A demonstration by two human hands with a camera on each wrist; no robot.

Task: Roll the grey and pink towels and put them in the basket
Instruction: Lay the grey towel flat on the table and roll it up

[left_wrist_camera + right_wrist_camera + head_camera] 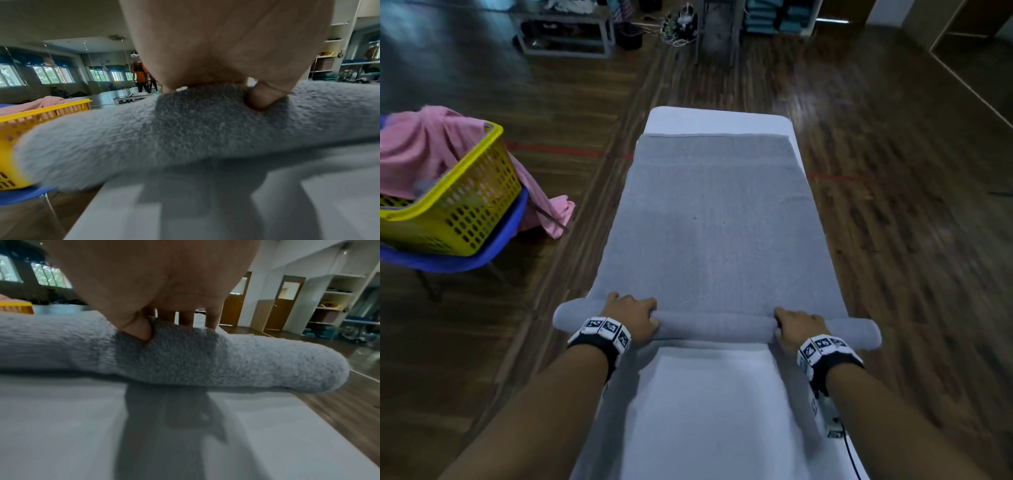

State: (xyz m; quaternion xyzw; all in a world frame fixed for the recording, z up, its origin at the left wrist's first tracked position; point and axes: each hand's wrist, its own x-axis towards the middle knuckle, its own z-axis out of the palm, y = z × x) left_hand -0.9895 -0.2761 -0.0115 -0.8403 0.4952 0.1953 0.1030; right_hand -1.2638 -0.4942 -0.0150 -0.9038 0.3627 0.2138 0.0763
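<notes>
The white table (709, 411) runs away from the person, and everything here is placed against it. On its near part lies the rolled end of the grey towel (715, 222), a tube crossing the table and overhanging both long edges. The left hand (631, 317) is curled over the roll toward the table's left edge, the right hand (796, 325) likewise toward the right edge; each grips the roll, fingers over the top and thumb tucked against the near side. Beyond the hands the rest of the towel lies flat along the table, stopping short of its far end, where a strip of bare white shows.

Left of the table, on the wooden floor (893, 240), a yellow basket (465, 212) sits on a blue chair (448, 263). The pink towel (424, 147) is heaped unrolled in the basket and spills over its far rim, hanging down beside the chair.

The head view hides the thumbs; the left wrist view shows the left thumb (265, 95) dug into the pile, and the right wrist view the right thumb (137, 329) pressed in the same way, with fingers (186, 319) reaching over the roll. The left wrist view alone shows a mirrored wall with a standing person (139, 73) reflected.
</notes>
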